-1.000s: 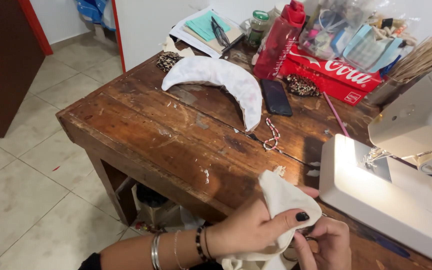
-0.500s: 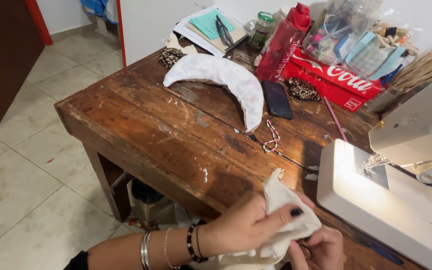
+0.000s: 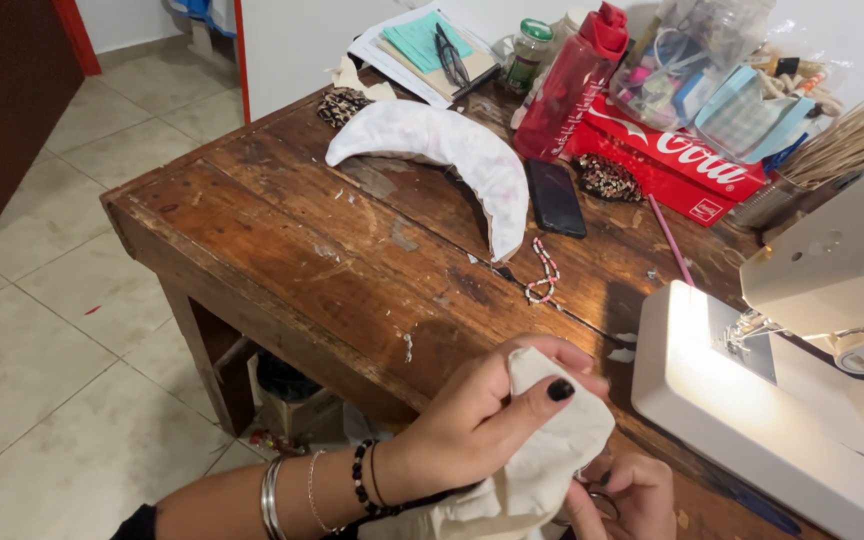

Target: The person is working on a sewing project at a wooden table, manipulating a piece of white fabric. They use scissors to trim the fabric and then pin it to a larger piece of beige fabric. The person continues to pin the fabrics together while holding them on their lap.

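My left hand [image 3: 472, 420] grips a piece of white cloth [image 3: 542, 450] at the bottom of the head view, thumb pressed across its top edge. Just below it, my right hand [image 3: 622, 495] is closed around something small and metallic under the cloth; most of it is hidden, so I cannot tell what it is. Both hands hover at the near edge of the worn wooden table [image 3: 282, 250], just left of the white sewing machine [image 3: 782, 400], whose lamp lights its base.
A white crescent-shaped stuffed cushion [image 3: 442, 150] lies mid-table beside a black phone [image 3: 554, 198] and a beaded string [image 3: 544, 270]. At the back stand a red bottle [image 3: 577, 85], a red box [image 3: 672, 160], papers with glasses [image 3: 432, 50] and a bundle of sticks [image 3: 847, 145]. Tiled floor lies left.
The camera view has shifted slightly. My left hand has turned the cloth a little, and my right hand has sunk lower beneath it.
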